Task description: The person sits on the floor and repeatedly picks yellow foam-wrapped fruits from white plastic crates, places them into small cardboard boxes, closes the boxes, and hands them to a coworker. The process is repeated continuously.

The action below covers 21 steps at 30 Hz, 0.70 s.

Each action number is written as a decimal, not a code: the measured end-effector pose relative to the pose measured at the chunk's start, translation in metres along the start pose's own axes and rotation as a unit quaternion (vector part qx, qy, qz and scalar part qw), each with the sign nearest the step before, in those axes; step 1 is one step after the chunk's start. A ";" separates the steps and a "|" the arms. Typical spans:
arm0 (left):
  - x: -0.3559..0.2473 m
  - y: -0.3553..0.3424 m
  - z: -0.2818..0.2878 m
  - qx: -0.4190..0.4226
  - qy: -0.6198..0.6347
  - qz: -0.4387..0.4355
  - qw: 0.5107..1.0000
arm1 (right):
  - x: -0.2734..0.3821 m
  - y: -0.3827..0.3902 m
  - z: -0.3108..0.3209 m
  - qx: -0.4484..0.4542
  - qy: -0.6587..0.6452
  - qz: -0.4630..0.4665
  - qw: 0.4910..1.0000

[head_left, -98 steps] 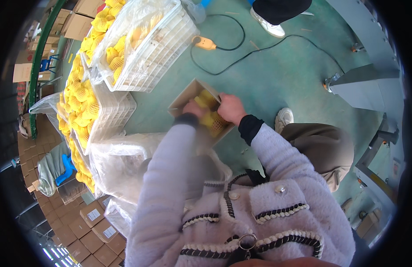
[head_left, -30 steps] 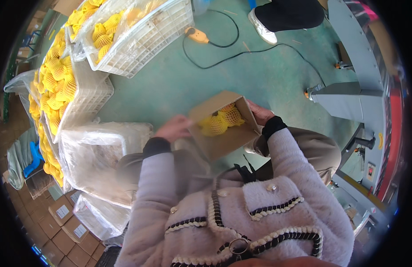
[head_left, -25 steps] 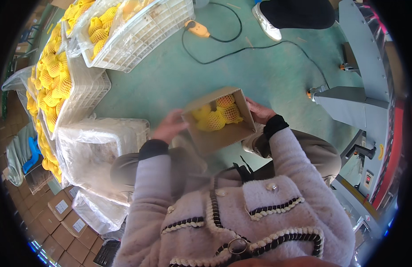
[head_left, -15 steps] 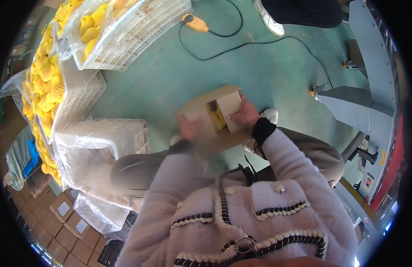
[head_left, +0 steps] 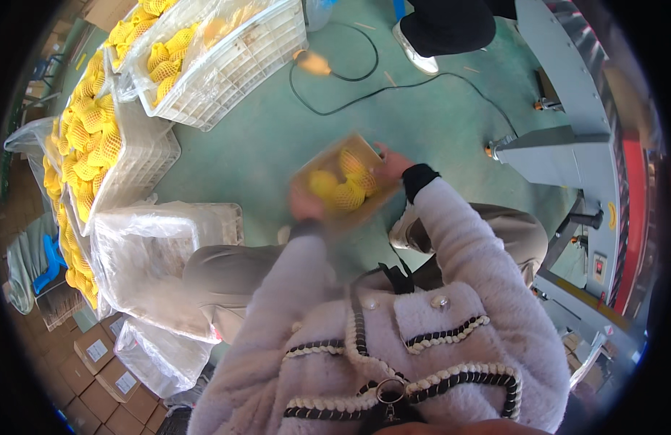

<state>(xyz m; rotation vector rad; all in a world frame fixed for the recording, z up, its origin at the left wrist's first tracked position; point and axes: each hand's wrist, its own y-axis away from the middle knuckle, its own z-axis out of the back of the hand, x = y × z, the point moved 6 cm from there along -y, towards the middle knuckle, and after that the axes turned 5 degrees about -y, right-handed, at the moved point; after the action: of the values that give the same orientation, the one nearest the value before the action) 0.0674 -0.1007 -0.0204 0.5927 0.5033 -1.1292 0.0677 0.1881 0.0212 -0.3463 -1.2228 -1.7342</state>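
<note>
Just below mid-view I hold an open cardboard box with several round items in yellow foam nets inside, slightly blurred. My left hand grips the box's left side, its fingers partly hidden behind the cardboard. On the opposite side, my right hand is closed on the box's upper right wall. Beneath and beside the box are my bent legs in grey-brown trousers.
White crates lined with plastic hold yellow-netted items at left, above another plastic-lined crate. Stacked cartons stand lower left. An orange socket with black cable lies on the green floor. A grey machine stands right; a person's shoe is at top.
Half a second ago cardboard flaps lay across most of the box top; now they are opened and the yellow-netted items show again. Both hands stay on the box, now shifted slightly left.
</note>
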 end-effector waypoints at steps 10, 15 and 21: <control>0.062 -0.013 0.032 0.277 0.369 0.237 0.855 | -0.062 0.064 -0.027 -0.135 -0.546 -0.080 0.823; -0.040 -0.011 0.015 0.326 0.171 -0.158 0.916 | -0.036 0.066 -0.063 -0.201 -0.525 -0.011 0.827; -0.090 0.041 0.016 0.159 -0.312 -0.266 0.898 | 0.021 0.058 -0.049 -0.402 -0.181 0.027 0.897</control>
<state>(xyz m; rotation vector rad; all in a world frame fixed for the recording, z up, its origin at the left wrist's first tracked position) 0.0759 -0.0378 0.0567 0.3367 -0.0986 -1.8571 0.1173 0.1329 0.0466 -1.2232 -0.6518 -2.1229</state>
